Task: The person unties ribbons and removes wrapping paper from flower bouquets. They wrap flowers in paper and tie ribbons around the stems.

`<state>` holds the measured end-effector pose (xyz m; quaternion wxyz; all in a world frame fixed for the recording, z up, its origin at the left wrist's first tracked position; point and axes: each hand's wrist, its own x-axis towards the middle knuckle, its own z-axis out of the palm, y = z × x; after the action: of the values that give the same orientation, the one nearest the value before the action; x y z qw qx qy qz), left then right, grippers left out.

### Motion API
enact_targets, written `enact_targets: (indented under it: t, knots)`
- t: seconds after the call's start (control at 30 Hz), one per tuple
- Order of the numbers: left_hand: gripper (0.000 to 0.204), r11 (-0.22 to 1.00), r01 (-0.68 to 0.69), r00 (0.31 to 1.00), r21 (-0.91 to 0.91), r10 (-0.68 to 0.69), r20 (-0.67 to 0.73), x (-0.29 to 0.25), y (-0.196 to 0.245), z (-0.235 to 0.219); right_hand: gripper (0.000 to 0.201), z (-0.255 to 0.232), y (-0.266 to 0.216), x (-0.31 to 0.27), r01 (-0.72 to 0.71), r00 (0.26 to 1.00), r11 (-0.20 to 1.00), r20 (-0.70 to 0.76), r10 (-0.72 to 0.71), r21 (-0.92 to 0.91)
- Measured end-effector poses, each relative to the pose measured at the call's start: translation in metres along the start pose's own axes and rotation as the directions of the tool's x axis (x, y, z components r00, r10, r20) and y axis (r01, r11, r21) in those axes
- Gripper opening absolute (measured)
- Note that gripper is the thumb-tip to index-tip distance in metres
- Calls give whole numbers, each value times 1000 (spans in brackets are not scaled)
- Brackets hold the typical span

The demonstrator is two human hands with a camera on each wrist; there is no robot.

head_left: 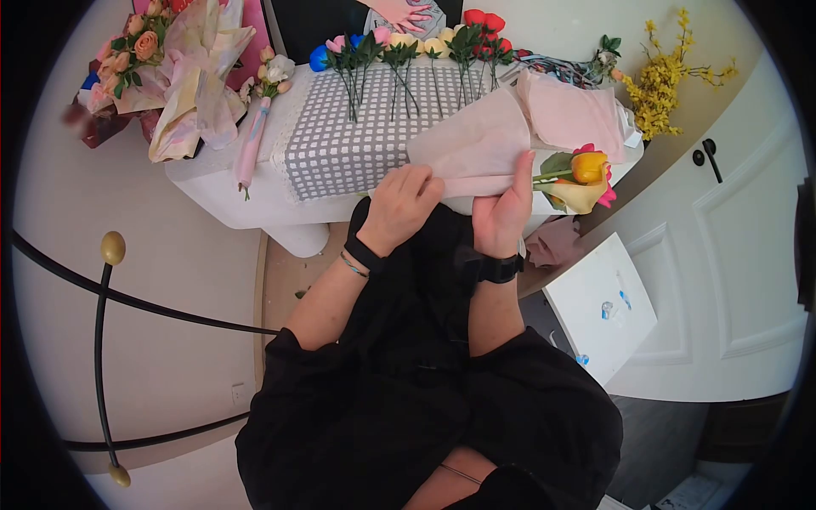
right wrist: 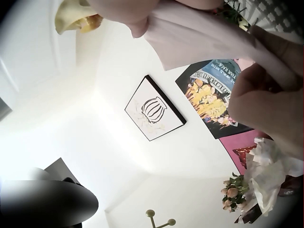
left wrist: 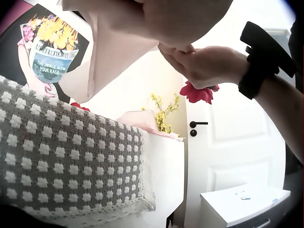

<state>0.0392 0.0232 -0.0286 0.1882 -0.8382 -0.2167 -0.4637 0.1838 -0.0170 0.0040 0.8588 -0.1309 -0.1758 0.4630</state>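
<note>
Pink wrapping paper lies rolled around the stems of a small bouquet. At its right end a yellow-orange tulip, a pale yellow calla lily and a bright pink flower stick out. My left hand pinches the folded lower edge of the paper with curled fingers, close to its left end. Below the blooms my right hand holds the roll, thumb side up along the paper. In the right wrist view the left hand grips the narrow end of the paper; the stems inside are hidden.
Loose artificial flowers lie along the back of the table on a grey-white checked cloth. Left are a wrapped rose bouquet and a pink-wrapped stem. More pink paper lies right, near yellow sprays. A white cabinet stands below.
</note>
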Motion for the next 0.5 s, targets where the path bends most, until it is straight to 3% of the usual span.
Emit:
enact_targets:
  t: [0.07,0.23,0.37,0.5]
  knots:
    - [17,999,-47,999,23,48,-22,3,-1,0,37,-3,-2,1,10,1000,1000,-10,-10,-8]
    - [22,1000,12,1000,-16,-11,24,3,-4,-2,32,-7,-3,3,-78,983,997,172,72,25]
    - [25,998,46,990,-53,-38,133,-5,-2,-1,32,-12,2,7,-120,979,992,170,113,31]
    - [23,996,45,989,-83,-33,145,-6,2,-1,30,-11,1,4,-121,987,993,106,119,14]
